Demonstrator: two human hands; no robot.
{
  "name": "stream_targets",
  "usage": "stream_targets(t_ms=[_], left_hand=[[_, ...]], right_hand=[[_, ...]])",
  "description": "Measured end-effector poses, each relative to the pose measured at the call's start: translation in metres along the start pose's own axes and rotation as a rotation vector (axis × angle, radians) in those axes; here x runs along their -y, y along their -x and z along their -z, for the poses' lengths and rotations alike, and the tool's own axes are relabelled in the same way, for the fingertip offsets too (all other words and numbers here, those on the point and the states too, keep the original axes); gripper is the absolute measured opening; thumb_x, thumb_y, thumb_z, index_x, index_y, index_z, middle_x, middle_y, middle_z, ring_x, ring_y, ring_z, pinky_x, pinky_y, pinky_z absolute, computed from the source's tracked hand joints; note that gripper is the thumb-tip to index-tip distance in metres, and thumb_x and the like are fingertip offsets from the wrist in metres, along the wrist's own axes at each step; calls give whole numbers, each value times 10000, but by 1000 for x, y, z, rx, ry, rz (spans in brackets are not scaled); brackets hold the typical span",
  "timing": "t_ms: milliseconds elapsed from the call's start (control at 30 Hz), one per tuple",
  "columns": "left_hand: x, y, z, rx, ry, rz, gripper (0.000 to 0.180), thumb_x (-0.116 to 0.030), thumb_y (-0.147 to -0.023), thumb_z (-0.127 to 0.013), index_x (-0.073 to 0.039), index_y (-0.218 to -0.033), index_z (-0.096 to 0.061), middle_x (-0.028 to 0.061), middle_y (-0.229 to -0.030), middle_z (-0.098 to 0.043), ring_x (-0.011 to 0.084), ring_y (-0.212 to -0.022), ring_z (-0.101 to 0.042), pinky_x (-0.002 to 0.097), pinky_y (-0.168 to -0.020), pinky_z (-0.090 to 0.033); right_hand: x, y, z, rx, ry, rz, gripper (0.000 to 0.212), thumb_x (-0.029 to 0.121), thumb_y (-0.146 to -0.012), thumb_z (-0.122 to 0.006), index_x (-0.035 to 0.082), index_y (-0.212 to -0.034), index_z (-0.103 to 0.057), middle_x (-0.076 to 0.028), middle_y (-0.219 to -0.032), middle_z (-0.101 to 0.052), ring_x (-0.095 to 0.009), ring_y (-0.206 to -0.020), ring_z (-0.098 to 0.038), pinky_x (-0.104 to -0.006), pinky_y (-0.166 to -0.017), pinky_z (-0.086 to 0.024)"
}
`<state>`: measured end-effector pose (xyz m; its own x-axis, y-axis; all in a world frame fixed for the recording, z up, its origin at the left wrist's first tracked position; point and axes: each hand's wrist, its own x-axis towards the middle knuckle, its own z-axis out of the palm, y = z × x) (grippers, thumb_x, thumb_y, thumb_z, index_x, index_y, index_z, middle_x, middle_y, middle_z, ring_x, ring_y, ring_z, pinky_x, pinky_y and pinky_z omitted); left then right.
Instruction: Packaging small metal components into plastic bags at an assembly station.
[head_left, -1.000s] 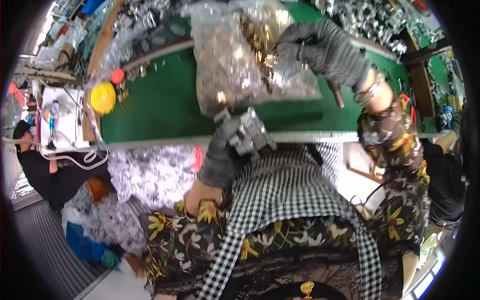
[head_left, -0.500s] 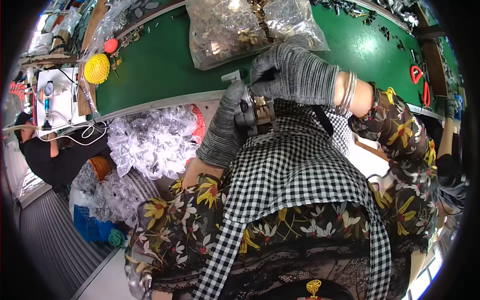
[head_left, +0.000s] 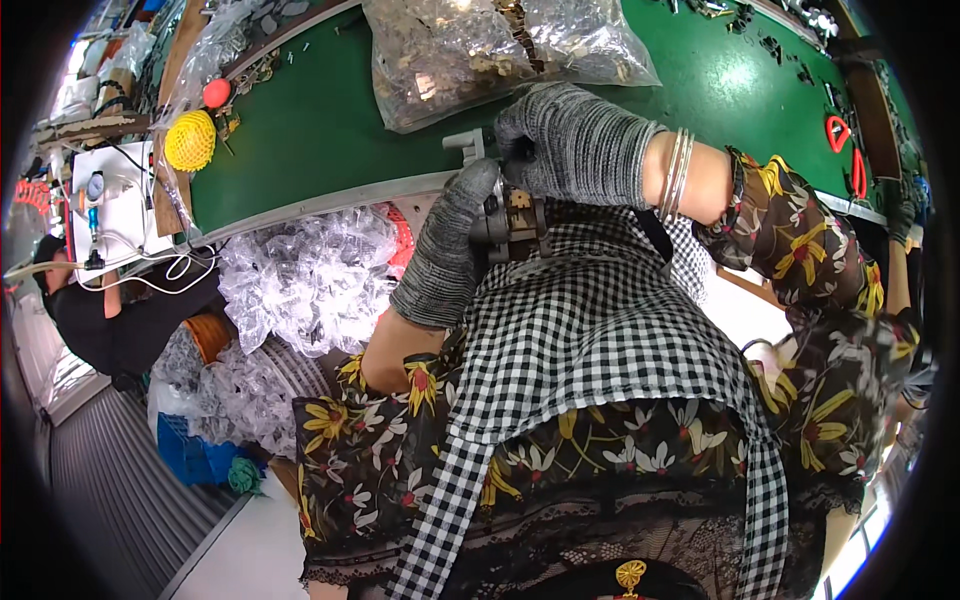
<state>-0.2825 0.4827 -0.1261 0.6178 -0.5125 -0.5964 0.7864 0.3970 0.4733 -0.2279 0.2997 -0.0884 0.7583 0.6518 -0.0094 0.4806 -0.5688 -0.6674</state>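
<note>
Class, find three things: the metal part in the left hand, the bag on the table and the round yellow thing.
Metal part (head_left: pixel 508 229), head view: its dark body.
Bag (head_left: pixel 470 68), head view: its clear plastic wall.
Round yellow thing (head_left: pixel 190 141), head view: its middle.

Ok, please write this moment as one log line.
left hand: holding grey metal part | right hand: at its upper edge, contact unclear | green table: clear bag of small pieces
</note>
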Motion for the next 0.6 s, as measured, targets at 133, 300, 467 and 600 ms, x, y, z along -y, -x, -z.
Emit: stream_targets(t_ms=[133,300,467,600], left_hand=[[13,0,-13,-185,13,-66,482,-419,-859,-566,-19,-1122,-519,172,-833,-643,272,-721,-663,402,-621,-584],[15,8,-17,-148,12,-181,454,-392,-874,-551,-24,-1137,-506,168,-867,-639,276,-708,-658,414,-597,-583],[22,-9,4,-81,132,-114,444,-384,-876,-549,-29,-1140,-503,158,-875,-632,271,-696,-653,416,-595,-583],[22,-13,-8,-219,103,-171,442,-394,-888,-525,-33,-1142,-504,158,-919,-621,274,-732,-650,413,-596,-581]], right_hand=[[-9,2,-4,34,10,-27,142,124,-747,-675,20,-841,-652,-163,-800,-633,-308,-745,-620,-360,-691,-508],[-5,-2,-1,113,-120,-78,107,103,-756,-670,25,-827,-654,-149,-784,-642,-281,-726,-629,-330,-669,-510],[-16,-5,-3,126,-147,-64,111,104,-754,-671,17,-822,-655,-148,-786,-648,-266,-721,-635,-337,-661,-513],[-20,-6,-2,152,-163,-85,133,113,-743,-683,7,-818,-655,-156,-801,-653,-266,-727,-639,-343,-656,-516]])
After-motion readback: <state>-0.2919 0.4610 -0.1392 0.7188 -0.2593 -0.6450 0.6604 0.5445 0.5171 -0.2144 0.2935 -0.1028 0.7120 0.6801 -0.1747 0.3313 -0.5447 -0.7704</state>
